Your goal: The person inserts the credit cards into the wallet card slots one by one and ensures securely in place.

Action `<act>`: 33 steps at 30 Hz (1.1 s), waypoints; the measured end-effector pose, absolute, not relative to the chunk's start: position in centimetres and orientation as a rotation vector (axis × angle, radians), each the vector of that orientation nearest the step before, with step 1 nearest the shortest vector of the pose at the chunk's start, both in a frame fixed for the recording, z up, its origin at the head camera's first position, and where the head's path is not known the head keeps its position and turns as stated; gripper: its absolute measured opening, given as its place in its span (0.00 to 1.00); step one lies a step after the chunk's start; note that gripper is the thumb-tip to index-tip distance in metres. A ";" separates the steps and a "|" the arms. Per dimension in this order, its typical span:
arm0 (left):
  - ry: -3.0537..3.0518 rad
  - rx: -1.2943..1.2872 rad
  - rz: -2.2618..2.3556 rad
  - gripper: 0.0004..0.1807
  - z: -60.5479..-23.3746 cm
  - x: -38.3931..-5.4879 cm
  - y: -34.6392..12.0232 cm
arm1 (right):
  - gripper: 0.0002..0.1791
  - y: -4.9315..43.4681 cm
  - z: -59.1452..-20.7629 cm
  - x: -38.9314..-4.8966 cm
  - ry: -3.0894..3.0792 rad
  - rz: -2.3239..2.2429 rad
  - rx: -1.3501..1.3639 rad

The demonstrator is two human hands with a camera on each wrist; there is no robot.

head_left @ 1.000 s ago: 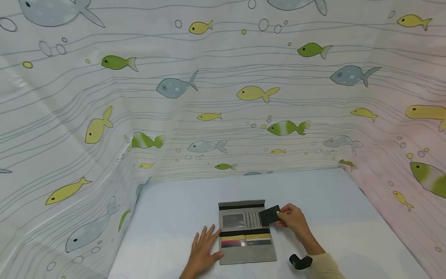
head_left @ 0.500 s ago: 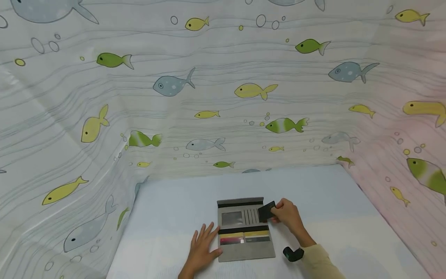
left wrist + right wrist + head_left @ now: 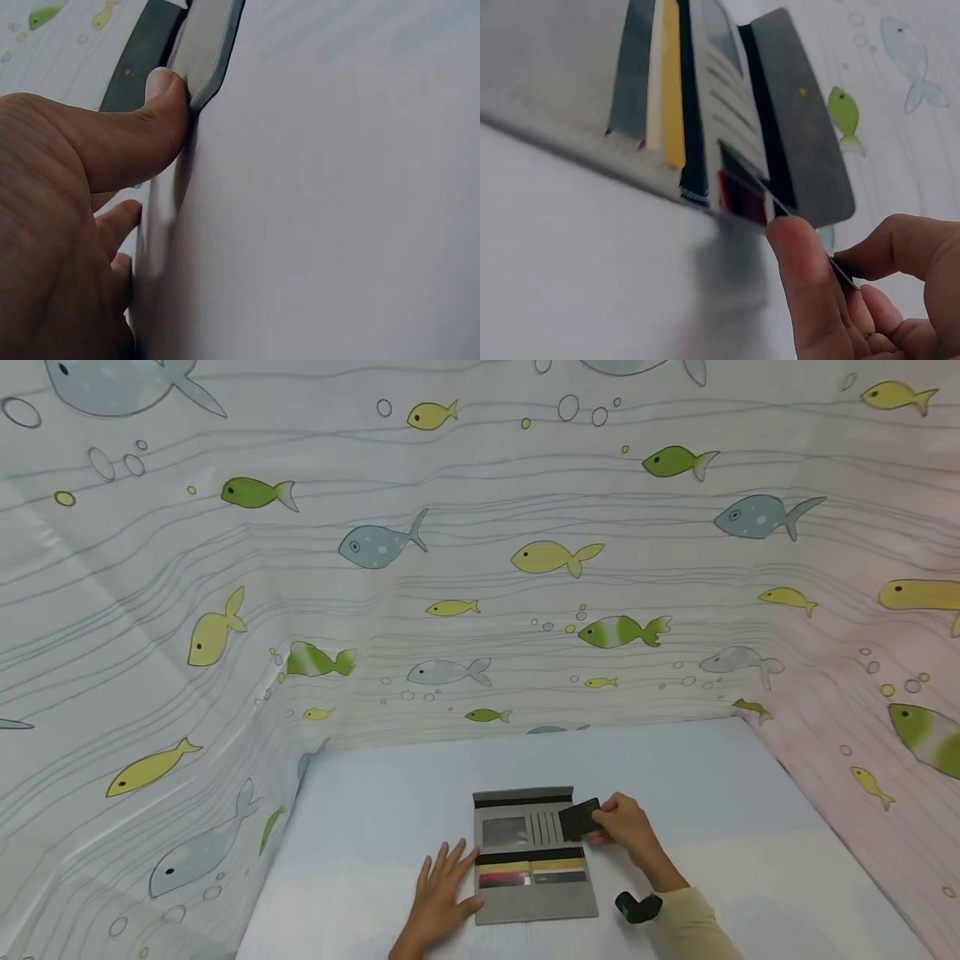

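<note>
A grey wallet [image 3: 536,906] lies unfolded on the white table, with yellow, red and dark cards [image 3: 502,878] in its lower half. My right hand [image 3: 632,833] pinches a thin black card [image 3: 579,820] between thumb and fingers at its right end. The card's left end is at the slots on the wallet's upper right, slightly tilted; the right wrist view shows it nearly edge-on. My left hand [image 3: 437,900] rests at the wallet's left side, fingers spread. In the left wrist view its thumb [image 3: 161,112] touches the wallet's edge.
Several empty-looking slots [image 3: 545,828] and a clear window [image 3: 504,832] lie left of the black card. Inside the wallet near the card, a red and dark piece [image 3: 742,199] shows. Fish-printed sheeting [image 3: 450,635] rises behind and beside the table [image 3: 375,793].
My right hand moved in over the black card, then back toward its right end, and the card's tilt shifted slightly. My left hand stayed at the wallet's edge. The head view shifted a little.
</note>
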State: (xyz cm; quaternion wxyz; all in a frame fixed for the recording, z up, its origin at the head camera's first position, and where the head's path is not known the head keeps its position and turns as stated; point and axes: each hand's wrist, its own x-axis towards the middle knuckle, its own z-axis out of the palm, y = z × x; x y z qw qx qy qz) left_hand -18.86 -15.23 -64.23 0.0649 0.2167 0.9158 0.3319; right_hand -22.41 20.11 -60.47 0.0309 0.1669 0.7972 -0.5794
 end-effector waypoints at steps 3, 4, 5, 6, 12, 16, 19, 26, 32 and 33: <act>2.762 0.643 1.016 0.43 -64.5 -18.5 -15.0 | 0.08 20.7 -61.2 -22.0 2.440 -1.743 0.534; 2.768 0.650 1.013 0.42 -64.4 -18.5 -15.1 | 0.08 20.7 -61.3 -22.0 2.442 -1.727 0.531; 2.768 0.641 1.009 0.42 -64.4 -18.5 -15.2 | 0.08 20.6 -61.5 -22.0 2.452 -1.700 0.525; 2.764 0.633 1.003 0.43 -64.3 -18.5 -15.3 | 0.07 20.6 -61.6 -22.0 2.455 -1.676 0.527; 2.757 0.650 1.006 0.42 -64.2 -18.3 -15.1 | 0.07 20.0 -62.0 -21.7 2.585 -1.470 0.446; 2.762 0.657 1.013 0.42 -63.9 -18.3 -15.0 | 0.08 19.3 -62.1 -22.0 2.741 -1.300 0.368; 2.772 0.657 1.010 0.41 -63.8 -18.5 -15.0 | 0.08 18.5 -62.2 -22.2 2.820 -1.245 0.328; 2.764 0.645 1.030 0.41 -63.7 -18.3 -15.3 | 0.07 17.1 -62.8 -21.4 2.842 -1.261 0.300; 2.766 0.639 1.012 0.42 -63.8 -18.6 -15.0 | 0.16 16.6 -63.1 -20.1 2.944 -1.233 0.229; 2.770 0.642 1.006 0.42 -63.8 -18.7 -14.9 | 0.18 16.7 -63.1 -20.0 2.967 -1.236 0.199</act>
